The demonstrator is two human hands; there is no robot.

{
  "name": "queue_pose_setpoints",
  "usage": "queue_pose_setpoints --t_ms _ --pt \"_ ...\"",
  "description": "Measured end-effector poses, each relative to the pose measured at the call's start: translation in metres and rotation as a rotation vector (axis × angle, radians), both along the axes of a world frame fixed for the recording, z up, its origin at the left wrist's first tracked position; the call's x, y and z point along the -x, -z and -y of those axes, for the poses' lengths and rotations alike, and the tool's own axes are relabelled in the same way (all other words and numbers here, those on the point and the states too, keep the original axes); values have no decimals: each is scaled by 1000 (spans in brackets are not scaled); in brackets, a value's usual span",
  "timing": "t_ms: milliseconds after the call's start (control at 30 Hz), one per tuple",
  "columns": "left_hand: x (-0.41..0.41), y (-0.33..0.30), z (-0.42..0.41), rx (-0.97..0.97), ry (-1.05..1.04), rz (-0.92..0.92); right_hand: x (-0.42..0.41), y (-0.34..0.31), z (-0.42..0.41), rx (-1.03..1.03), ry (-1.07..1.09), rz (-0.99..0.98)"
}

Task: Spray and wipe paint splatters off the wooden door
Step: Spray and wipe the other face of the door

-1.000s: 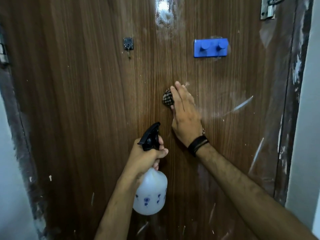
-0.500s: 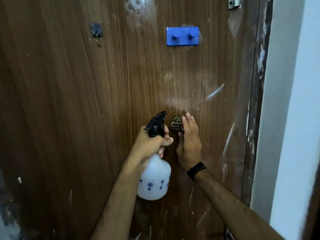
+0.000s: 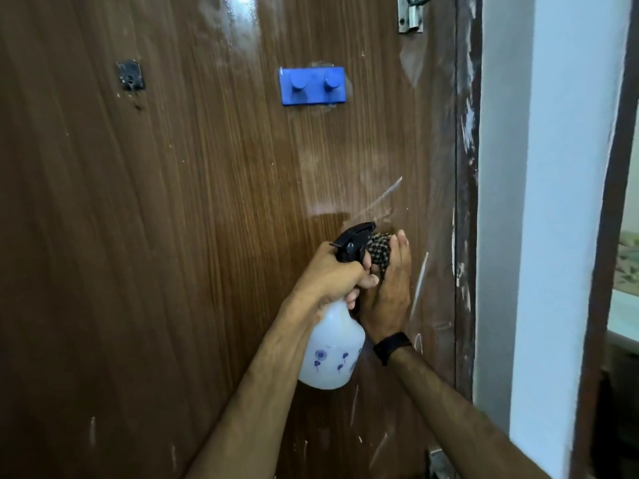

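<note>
A brown wooden door [image 3: 179, 236] fills the view, streaked with white paint splatters [image 3: 420, 281] near its right edge and lower part. My left hand [image 3: 332, 271] grips the neck of a white spray bottle [image 3: 332, 354] with a black trigger head, held just in front of the door. My right hand [image 3: 390, 292] presses a checked cloth [image 3: 380, 252] flat against the door, right beside the bottle's nozzle. A hazy wet smear [image 3: 349, 198] lies on the wood just above the cloth.
A blue two-peg hook [image 3: 313, 86] and a small black hook [image 3: 130, 75] are fixed to the door higher up. A metal latch [image 3: 409, 13] sits at the top right. The dark door frame [image 3: 465, 202] and a white wall [image 3: 553, 219] stand at the right.
My right hand has slid the cloth down and to the right across the door. The left hand with the bottle has followed alongside it. The view has swung left toward the frame.
</note>
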State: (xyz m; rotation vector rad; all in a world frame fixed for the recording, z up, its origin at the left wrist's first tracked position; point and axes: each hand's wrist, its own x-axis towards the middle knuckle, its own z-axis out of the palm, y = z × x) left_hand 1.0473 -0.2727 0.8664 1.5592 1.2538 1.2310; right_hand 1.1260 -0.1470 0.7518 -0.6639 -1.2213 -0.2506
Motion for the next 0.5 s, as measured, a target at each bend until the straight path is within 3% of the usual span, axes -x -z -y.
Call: queue_pose_setpoints --t_ms 167,333,500 --pt "-3 -2 -3 -4 -73 35 -9 -2 -3 5 -42 66" --pt "2 -8 -4 -52 -84 64 -37 -97 -15 26 -6 -92" --pt "6 -15 -3 -80 -87 125 -38 -141 -16 -13 60 25"
